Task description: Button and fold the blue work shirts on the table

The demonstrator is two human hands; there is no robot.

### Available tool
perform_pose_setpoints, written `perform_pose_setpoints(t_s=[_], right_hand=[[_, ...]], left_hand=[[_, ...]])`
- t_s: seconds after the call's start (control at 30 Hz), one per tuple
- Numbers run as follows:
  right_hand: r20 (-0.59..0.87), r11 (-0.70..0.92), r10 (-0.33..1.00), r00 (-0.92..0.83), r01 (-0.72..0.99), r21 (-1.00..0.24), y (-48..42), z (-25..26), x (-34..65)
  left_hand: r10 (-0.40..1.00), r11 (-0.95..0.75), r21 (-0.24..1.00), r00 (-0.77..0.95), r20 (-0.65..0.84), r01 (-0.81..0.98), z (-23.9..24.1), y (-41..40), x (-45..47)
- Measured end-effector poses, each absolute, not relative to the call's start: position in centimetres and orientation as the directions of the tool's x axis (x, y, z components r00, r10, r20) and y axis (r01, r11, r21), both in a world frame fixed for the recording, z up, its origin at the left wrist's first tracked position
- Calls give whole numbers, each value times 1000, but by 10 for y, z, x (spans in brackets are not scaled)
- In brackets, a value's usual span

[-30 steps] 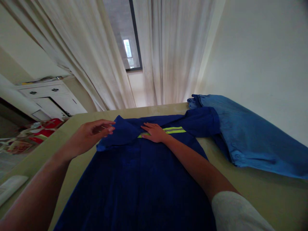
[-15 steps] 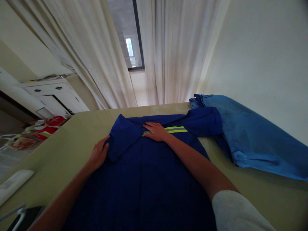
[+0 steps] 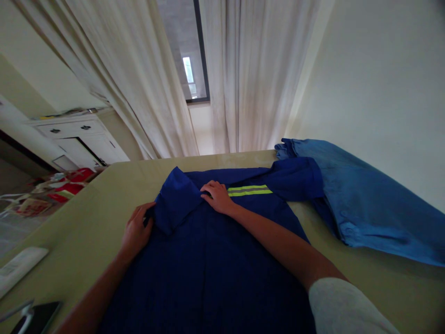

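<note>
A dark blue short-sleeved work shirt (image 3: 205, 260) with a yellow-and-grey reflective stripe lies spread on the table. Its left sleeve (image 3: 179, 197) is folded inward over the body. At the shirt's left edge my left hand (image 3: 137, 229) is closed, with dark cloth between thumb and fingers. My right hand (image 3: 218, 197) has its fingers curled on the folded sleeve's inner end, beside the stripe; its fingertips are partly hidden. The right sleeve (image 3: 299, 176) extends out flat and meets a lighter blue garment (image 3: 368, 199) with buttons, lying folded on the right.
The pale green table (image 3: 93, 204) ends at curtains (image 3: 264, 74) and a wall on the right. A white oblong object (image 3: 22, 266) and a dark flat device (image 3: 43, 315) lie at the left edge. Beyond stand a white cabinet (image 3: 79, 134) and red bags (image 3: 74, 183).
My right hand has slid left off the stripe, its fingers going from spread flat to curled at the sleeve's end. My left hand has shifted slightly left and down, with its grip tighter.
</note>
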State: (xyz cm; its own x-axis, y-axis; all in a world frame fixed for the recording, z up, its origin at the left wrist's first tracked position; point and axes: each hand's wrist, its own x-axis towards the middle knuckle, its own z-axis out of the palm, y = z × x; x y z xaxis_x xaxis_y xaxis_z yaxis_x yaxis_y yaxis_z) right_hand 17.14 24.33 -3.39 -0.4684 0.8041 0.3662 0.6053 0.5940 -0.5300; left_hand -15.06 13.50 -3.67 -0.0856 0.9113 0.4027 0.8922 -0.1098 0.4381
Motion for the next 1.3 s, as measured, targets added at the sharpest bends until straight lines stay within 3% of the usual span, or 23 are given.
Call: perform_pose_setpoints(t_s=[0.1,0.2,0.3,0.4,0.67,0.83,0.93,1.1,1.2,1.3], right_hand=[[452,617,787,-419,544,-569,243,-32,176],[410,608,794,-450,581,-541,243,-29,178],[307,635,770,-559,630,-446,241,-27,178],[294,661,750,-592,657,-364,240,-27,177],[274,595,804,-528,709,-378,241,-30,176],[256,581,813,-523,709,-400,239,-26,178],[335,601,799,-499,663,-446,236,-25,179],[381,748,664,-643,567,-345,231,-27,179],[387,754,655,-649,600,-269,230,-28,180],[420,741,662,-621,627,-239,229,-29,181]], left_hand=[[906,19,509,-230,354,861,-36,135,-157],[901,103,554,-313,300,826,-36,134,-161],[884,102,537,-324,337,838,-35,134,-160],[863,96,506,-325,387,857,-34,134,-157],[868,75,486,-297,397,871,-30,130,-153],[893,185,393,-321,315,901,-31,142,-163],[907,231,281,-310,283,931,-20,157,-156],[923,73,212,-146,356,975,5,203,-91],[942,-20,215,-54,330,976,5,240,-44],[962,2,217,-62,268,976,-11,274,-17]])
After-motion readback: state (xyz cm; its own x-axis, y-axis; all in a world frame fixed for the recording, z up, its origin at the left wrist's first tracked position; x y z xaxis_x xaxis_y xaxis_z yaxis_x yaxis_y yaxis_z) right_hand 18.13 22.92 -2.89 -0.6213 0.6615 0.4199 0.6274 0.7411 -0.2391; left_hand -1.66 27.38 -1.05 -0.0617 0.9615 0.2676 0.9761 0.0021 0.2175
